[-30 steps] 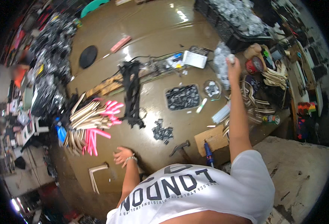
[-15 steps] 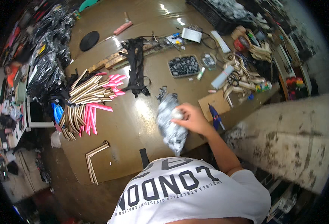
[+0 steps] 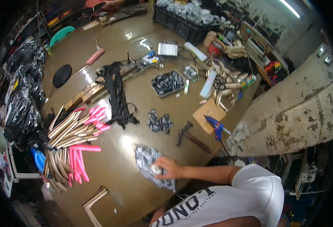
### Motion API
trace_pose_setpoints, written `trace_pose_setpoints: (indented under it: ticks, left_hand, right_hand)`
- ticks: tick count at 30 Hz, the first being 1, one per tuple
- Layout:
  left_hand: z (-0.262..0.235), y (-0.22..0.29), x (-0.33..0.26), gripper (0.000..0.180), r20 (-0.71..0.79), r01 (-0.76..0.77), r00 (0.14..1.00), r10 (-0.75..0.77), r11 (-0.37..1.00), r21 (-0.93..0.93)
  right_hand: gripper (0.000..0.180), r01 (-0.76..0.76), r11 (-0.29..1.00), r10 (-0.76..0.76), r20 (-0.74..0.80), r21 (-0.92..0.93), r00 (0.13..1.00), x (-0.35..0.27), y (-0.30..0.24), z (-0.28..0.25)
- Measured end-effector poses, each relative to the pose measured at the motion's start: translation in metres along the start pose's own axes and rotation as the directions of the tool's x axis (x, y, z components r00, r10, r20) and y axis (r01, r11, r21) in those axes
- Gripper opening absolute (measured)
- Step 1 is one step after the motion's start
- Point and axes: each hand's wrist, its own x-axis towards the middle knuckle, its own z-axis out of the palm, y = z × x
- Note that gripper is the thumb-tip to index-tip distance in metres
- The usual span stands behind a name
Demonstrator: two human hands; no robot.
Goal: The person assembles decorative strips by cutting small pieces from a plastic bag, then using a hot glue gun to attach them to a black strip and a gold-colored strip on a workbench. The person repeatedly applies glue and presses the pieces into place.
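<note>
Brown worktable [image 3: 136, 94], cluttered with parts. Right hand [image 3: 166, 167] closes its fingers on the silvery plastic bag [image 3: 148, 162], which lies flat beneath the palm. Left hand is out of view.

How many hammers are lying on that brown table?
1: a hammer lies right of the small pile of dark clips, just beyond the right hand resting on a clear bag of small parts. Clutter could hide others.

Hammer [image 3: 189, 134] lies near blue glue gun [image 3: 216, 126].
</note>
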Motion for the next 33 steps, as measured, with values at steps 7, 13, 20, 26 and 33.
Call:
trace_pose_setpoints:
  ticks: [7,13,20,26,33]
  left_hand:
    - [0.02,0.0,0.066,0.043,-0.126,0.058,0.991,-0.036,0.984,0.17]
    - [0.028,0.002,0.077,0.044,-0.17,0.13,0.981,-0.094,0.968,0.215]
    - [0.066,-0.008,0.076,0.046,-0.201,0.153,0.975,-0.096,0.945,0.291]
    - [0.081,-0.018,0.058,0.047,-0.185,0.109,0.982,-0.048,0.937,0.333]
    - [-0.023,-0.001,-0.113,0.053,0.046,-0.203,0.977,0.206,0.978,-0.053]
  right_hand:
    - [0.045,0.101,0.969,-0.094,-0.041,0.226,0.995,-0.018,0.04,0.01]
    - [0.038,0.118,0.966,-0.09,-0.129,0.229,0.988,-0.017,0.03,0.012]
    - [0.039,0.125,0.972,-0.092,-0.167,0.197,0.982,-0.018,0.024,0.01]
    - [0.04,0.092,0.982,-0.056,-0.206,0.168,0.977,-0.012,0.016,0.008]
    - [0.043,-0.131,0.914,0.142,-0.001,0.384,0.99,0.0,0.006,-0.01]
